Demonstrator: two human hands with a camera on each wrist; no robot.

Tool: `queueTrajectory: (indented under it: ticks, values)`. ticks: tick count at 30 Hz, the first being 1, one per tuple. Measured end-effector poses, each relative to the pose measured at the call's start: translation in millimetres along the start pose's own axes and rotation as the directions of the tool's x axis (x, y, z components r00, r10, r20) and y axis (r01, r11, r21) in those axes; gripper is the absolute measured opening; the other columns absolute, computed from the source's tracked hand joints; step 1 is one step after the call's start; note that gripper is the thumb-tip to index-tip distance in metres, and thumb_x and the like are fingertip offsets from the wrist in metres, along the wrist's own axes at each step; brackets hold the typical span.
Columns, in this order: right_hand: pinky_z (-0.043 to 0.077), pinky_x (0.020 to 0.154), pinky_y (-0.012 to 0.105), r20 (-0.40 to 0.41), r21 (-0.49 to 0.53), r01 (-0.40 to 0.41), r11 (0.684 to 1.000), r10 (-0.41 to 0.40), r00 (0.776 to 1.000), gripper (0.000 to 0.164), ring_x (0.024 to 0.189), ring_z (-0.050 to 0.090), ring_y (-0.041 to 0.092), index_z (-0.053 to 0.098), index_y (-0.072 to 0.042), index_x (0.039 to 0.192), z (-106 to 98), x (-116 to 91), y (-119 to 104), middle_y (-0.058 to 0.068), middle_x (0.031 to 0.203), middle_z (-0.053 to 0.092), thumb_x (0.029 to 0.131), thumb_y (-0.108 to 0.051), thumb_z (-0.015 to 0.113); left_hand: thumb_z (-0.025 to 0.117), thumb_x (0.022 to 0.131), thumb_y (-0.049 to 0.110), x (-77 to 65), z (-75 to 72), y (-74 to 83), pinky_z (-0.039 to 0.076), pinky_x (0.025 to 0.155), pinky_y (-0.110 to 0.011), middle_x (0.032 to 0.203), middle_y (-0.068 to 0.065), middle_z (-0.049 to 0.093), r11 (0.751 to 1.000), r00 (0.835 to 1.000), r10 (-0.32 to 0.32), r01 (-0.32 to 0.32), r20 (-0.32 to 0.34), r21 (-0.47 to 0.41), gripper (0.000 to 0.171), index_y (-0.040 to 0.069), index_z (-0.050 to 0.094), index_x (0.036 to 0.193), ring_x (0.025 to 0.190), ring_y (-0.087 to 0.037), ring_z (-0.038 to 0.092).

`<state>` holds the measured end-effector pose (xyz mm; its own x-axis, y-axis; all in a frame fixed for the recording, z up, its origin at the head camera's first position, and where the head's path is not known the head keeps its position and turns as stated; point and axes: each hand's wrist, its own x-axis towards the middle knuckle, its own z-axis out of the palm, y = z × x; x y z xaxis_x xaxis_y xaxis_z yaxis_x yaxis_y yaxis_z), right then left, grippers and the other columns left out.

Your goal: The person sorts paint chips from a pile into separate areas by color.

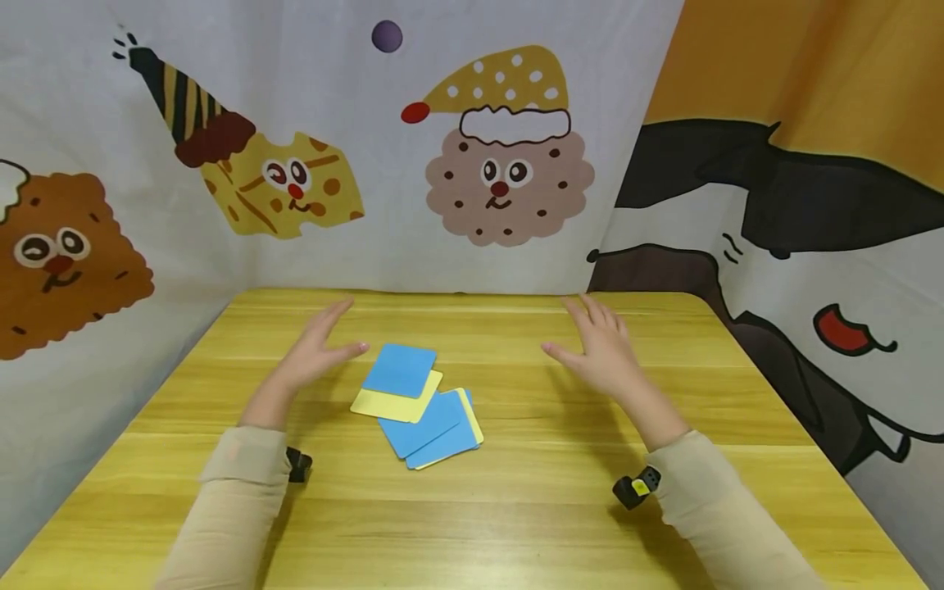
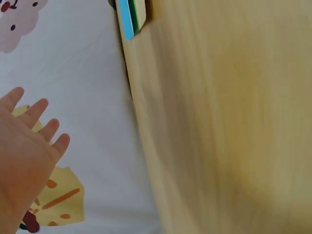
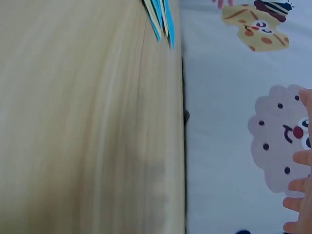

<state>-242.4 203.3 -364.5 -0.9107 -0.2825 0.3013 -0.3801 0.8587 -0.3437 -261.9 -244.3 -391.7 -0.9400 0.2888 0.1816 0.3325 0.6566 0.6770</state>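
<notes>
In the head view, a loose pile of cards (image 1: pixel 428 424), blue and yellow, lies on the table (image 1: pixel 516 524), left of the middle and nearer to the left hand (image 1: pixel 310 358) than to the right hand (image 1: pixel 606 352). The cards look thin, light and fairly stiff, probably smooth enough to slide over one another; a hard squeeze could likely crease them. The topmost blue card (image 1: pixel 401 369) sits at the far left of the pile, overlapping a yellow card (image 1: pixel 385 406); a pinch at its free far edge seems the easiest hold, while the fanned near right edges would suit squaring from the sides. Both forearms reach in from the near side, hands apart, thumbs turned inward and fingers spread.

In the left wrist view, the left hand's fingers are extended and separated, holding nothing, with a sliver of the cards visible well apart from them.

In the right wrist view, the right hand is only partly in sight; its visible fingers are spread and grip nothing, and thin card corners show beyond, out of contact.
</notes>
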Motion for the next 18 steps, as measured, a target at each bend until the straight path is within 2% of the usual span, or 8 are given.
queueTrajectory:
  ticks: [5, 9, 15, 18]
  values:
    - [0.008, 0.107, 0.062, 0.005, 0.082, 0.01, 0.997, -0.011, 1.0, 0.083, 0.137, 0.019, 0.045, 0.03, -0.012, 0.15, 17, 5, -15, 0.018, 0.154, 0.02, 0.088, -0.062, 0.054, 0.063, 0.092, 0.041, -0.6, 8.4, -1.3, 0.012, 0.102, -0.069, 0.157, -0.018, 0.01, 0.995, 0.998, -0.065, 0.066, 0.023, -0.072, 0.082, 0.016, 0.016, 0.155, 0.141, -0.042, 0.007]
    - [0.009, 0.107, 0.062, 0.025, 0.142, 0.021, 0.99, -0.025, 0.999, 0.081, 0.138, 0.02, 0.042, 0.031, -0.014, 0.15, 31, 9, -26, 0.015, 0.155, 0.02, 0.089, -0.062, 0.053, 0.061, 0.092, 0.043, -0.7, 13.8, -3.1, 0.013, 0.102, -0.069, 0.157, -0.015, 0.011, 0.985, 0.993, -0.111, 0.114, 0.031, -0.129, 0.081, 0.02, 0.016, 0.155, 0.14, -0.043, 0.009]
    - [0.011, 0.107, 0.062, 0.055, 0.24, 0.041, 0.97, -0.056, 0.997, 0.074, 0.138, 0.023, 0.036, 0.033, -0.013, 0.149, 52, 16, -41, 0.013, 0.154, 0.025, 0.091, -0.051, 0.058, 0.062, 0.094, 0.033, 1.4, 21.4, -4.4, 0.015, 0.103, -0.067, 0.157, -0.011, 0.018, 0.964, 0.994, -0.084, 0.097, 0.064, -0.247, 0.077, 0.019, 0.018, 0.155, 0.137, -0.049, 0.013]
    - [0.013, 0.107, 0.06, 0.077, 0.289, 0.037, 0.957, -0.062, 0.995, 0.07, 0.138, 0.025, 0.034, 0.034, -0.013, 0.149, 64, 19, -48, 0.012, 0.153, 0.028, 0.092, -0.045, 0.06, 0.064, 0.093, 0.029, 2.1, 25.1, -5.0, 0.014, 0.104, -0.066, 0.157, -0.011, 0.019, 0.952, 0.992, -0.08, 0.104, 0.093, -0.289, 0.077, 0.019, 0.018, 0.155, 0.138, -0.047, 0.012]
